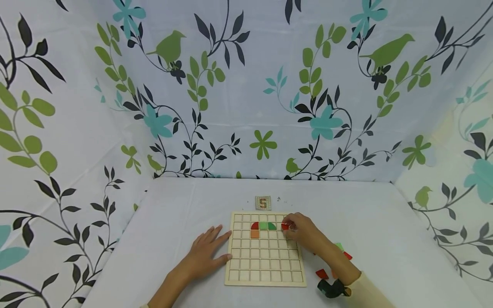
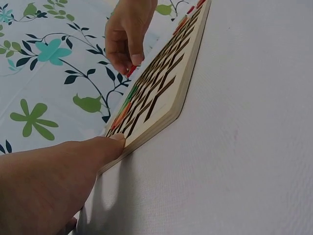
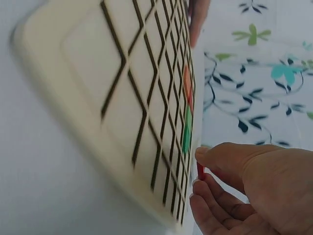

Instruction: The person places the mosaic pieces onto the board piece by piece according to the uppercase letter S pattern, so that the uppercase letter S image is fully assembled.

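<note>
A wooden grid board (image 1: 265, 278) lies on the white table. Near its top, a red rounded piece (image 1: 255, 225), a light green square (image 1: 263, 225) and a dark green rounded piece (image 1: 271, 226) form a row, with an orange square (image 1: 255, 234) below the red one. My right hand (image 1: 306, 233) pinches a small red tile (image 3: 200, 171) between thumb and fingertips, over the board's upper right cells. On the left, my left hand (image 1: 204, 254) has its fingers spread, with fingertips and thumb (image 2: 105, 149) at the board's left edge.
Beyond the board's far edge sits a small card (image 1: 263, 202) marked with an S-like figure. Several loose pieces, among them a red one (image 1: 322, 274) and a light green one (image 1: 339, 246), lie right of the board, partly behind my right forearm. A leaf-patterned cloth (image 1: 231, 119) hangs behind the table.
</note>
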`<state>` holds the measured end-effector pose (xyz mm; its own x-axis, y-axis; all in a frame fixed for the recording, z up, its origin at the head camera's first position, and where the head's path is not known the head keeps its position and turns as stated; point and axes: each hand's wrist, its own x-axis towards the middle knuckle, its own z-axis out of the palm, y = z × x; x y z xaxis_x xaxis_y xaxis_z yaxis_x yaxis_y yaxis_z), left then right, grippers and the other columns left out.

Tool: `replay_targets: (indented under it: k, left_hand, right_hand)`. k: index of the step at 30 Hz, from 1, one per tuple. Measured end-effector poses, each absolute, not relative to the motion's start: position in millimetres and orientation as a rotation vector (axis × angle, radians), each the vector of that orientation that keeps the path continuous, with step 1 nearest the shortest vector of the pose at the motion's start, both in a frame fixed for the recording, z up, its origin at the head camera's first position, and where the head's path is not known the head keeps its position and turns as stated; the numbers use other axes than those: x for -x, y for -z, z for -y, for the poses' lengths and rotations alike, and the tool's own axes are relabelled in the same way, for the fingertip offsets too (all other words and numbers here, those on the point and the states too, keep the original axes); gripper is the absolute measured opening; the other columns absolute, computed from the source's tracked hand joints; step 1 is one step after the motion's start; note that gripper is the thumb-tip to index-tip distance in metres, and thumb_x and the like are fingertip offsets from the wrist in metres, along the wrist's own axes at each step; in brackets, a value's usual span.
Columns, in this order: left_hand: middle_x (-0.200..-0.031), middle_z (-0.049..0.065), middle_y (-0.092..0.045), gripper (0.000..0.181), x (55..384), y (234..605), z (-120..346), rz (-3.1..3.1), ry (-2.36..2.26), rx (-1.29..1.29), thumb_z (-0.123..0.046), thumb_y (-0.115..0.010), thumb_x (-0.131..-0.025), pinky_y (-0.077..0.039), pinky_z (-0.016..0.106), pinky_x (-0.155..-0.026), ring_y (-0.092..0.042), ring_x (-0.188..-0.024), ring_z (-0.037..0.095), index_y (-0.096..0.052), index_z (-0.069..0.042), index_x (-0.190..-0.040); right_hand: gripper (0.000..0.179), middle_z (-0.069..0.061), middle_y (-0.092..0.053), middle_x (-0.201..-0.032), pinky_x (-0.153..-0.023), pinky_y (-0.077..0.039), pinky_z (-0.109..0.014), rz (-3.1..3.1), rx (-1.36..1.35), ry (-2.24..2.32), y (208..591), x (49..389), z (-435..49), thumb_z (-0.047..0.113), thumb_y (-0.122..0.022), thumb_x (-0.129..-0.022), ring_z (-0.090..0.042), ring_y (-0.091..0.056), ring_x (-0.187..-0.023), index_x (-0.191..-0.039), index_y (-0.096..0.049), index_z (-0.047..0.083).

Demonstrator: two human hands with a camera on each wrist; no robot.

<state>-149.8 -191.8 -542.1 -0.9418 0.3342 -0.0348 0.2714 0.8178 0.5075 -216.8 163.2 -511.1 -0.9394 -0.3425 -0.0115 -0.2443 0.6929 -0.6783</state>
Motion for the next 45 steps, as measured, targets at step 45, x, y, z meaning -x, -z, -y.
replay_targets:
  k: [45]
  left_hand:
    - [-0.172, 0.012, -0.031, 0.071, 152.8, 548.9, 193.3, -2.895, -0.762, -0.511, -0.061, -0.062, -0.101, -0.019, 0.070, -0.124, -0.022, -0.160, 0.042, -0.046, -0.028, -0.162]
  right_hand:
    - [0.007, 0.004, -0.063, -0.095, -0.075, -0.054, -0.021, -2.910, 1.092, 0.761, 526.3, 185.5, -84.7, 0.015, -0.077, -0.098, -0.006, -0.051, -0.087, -0.098, -0.074, 0.009]
